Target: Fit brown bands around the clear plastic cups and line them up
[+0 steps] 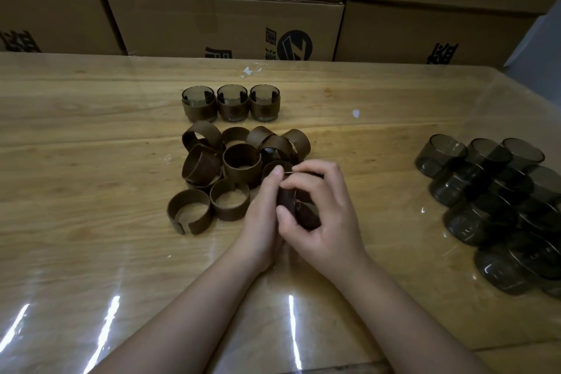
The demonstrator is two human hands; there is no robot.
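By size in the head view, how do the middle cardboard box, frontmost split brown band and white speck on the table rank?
1. Middle cardboard box
2. Frontmost split brown band
3. White speck

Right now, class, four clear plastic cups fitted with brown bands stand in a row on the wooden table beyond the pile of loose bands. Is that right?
No. The head view shows three banded clear plastic cups in the row, not four. They do stand on the wooden table, beyond the pile of loose brown bands.
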